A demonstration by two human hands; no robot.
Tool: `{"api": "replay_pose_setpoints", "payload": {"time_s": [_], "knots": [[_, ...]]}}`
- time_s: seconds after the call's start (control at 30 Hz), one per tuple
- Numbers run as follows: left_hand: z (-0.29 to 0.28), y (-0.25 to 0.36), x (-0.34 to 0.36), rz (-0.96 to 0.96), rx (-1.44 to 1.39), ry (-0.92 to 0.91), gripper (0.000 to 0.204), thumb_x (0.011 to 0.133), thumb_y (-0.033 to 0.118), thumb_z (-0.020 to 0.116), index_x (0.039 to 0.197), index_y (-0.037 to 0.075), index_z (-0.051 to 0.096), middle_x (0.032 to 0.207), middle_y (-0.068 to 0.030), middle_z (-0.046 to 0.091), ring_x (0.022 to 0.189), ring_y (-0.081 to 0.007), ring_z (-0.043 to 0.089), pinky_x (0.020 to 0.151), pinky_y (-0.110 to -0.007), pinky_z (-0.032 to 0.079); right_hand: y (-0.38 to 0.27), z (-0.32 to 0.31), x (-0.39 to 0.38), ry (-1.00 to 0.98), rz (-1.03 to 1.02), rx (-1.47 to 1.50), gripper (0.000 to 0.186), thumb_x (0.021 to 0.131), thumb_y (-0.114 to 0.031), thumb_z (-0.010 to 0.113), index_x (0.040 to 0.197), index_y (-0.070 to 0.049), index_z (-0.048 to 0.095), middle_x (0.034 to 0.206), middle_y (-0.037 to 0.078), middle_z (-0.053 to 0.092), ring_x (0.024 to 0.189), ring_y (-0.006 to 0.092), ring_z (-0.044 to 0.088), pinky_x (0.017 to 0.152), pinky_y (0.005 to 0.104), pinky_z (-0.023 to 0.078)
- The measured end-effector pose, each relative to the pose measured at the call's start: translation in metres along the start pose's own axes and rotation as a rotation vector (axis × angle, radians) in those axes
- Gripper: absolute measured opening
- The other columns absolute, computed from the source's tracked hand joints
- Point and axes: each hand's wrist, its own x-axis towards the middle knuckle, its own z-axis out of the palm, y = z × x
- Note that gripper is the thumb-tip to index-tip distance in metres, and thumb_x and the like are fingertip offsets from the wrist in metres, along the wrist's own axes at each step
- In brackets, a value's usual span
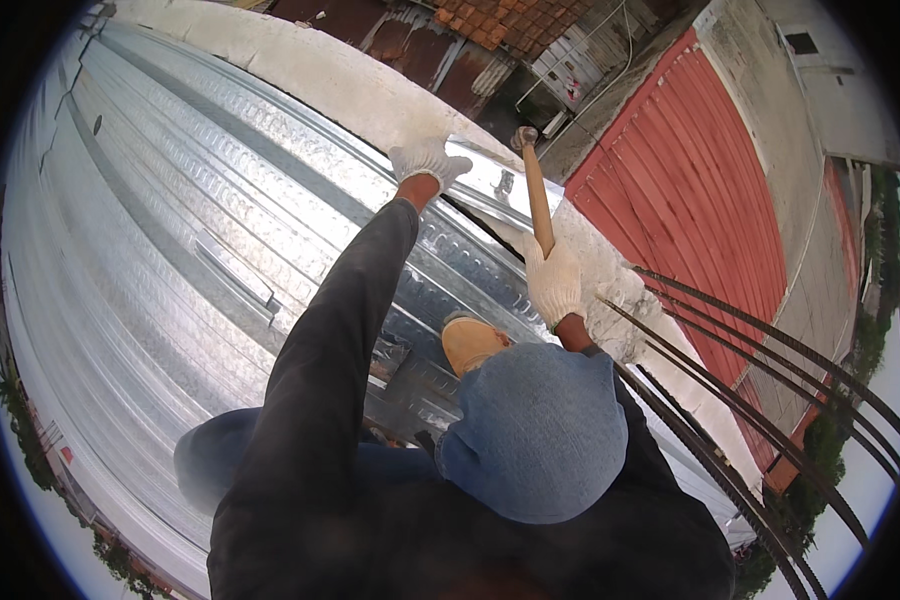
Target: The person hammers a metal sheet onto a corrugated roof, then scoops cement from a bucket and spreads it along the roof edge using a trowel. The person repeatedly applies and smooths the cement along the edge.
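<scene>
My left hand (pixel 427 162), in a white knit glove, rests with fingers apart on a shiny metal strip (pixel 494 178) along the edge of the corrugated steel sheeting (pixel 170 180), beside a pale concrete ledge (pixel 310 62). To its right, my gloved right hand (pixel 553 278) is closed around the wooden handle of a hammer (pixel 536 195), whose metal head points away from me over the ledge's edge. A tan boot (pixel 470 345) stands on the sheeting below, partly hidden by my bent denim knee (pixel 530 440).
Several long bent rebar rods (pixel 800 350) stick out at the right from rough concrete. Beyond the ledge lies a drop to a red corrugated roof (pixel 690 180), tiled and rusty roofs (pixel 515 20) and thin pipes or cables. Treetops show at the rims.
</scene>
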Motion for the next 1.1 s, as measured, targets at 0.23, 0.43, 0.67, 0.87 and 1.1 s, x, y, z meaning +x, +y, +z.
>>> {"api": "replay_pose_setpoints", "payload": {"time_s": [0.23,0.43,0.67,0.87,1.1], "knots": [[-0.004,0.019,0.0,-0.146,-0.068,-0.083,0.074,0.082,0.067,0.081,0.135,0.016,0.083,0.127,-0.0187,0.085,0.12,-0.0394,0.079,0.108,-0.048,0.051,-0.042,-0.063,-0.038,0.315,-0.095,0.501,0.036,0.11,-0.035,0.074,0.109,0.001,0.069,0.082,0.008,0.065,0.075,0.0169,0.062,0.071,0.0386,0.051],[0.023,0.032,-0.029,0.126,-0.167,0.497,0.031,0.091,0.034,0.084,0.117,0.017,0.084,0.106,-0.008,0.084,0.098,-0.0343,0.079,0.09,-0.05,0.056,-0.023,-0.06,-0.045,0.196,-0.036,0.418,0.034,0.11,-0.031,0.073,0.114,0.003,0.068,0.088,0.011,0.067,0.082,0.0199,0.065,0.075,0.0401,0.053],[0.039,0.023,-0.038,0.594,0.047,0.46,0.015,0.101,0.018,0.067,0.109,0.008,0.076,0.119,-0.0122,0.077,0.115,-0.0349,0.071,0.094,-0.054,0.055,-0.005,-0.037,-0.045,0.229,-0.196,0.454,0.032,0.118,-0.034,0.063,0.116,-0.002,0.064,0.079,-0.002,0.058,0.068,0.0078,0.054,0.059,0.0283,0.045],[0.048,0.014,-0.03,0.725,-0.008,0.483,0.021,0.101,0.018,0.067,0.117,0.005,0.074,0.128,-0.0166,0.076,0.131,-0.0356,0.067,0.109,-0.051,0.053,0.022,-0.008,-0.033,0.022,0.068,0.069,0.047,0.116,-0.041,0.066,0.124,0.005,0.067,0.083,0.015,0.067,0.076,0.0214,0.069,0.07,0.0441,0.056],[0.043,0.007,-0.031,0.704,0.039,0.476,0.013,0.098,0.015,0.067,0.108,0.006,0.072,0.116,-0.0133,0.074,0.12,-0.0329,0.068,0.102,-0.048,0.055,-0.02,-0.038,-0.037,0.158,-0.057,0.293,0.045,0.117,-0.04,0.066,0.123,0.004,0.068,0.078,0.008,0.063,0.073,0.017,0.064,0.067,0.0392,0.053]]}}
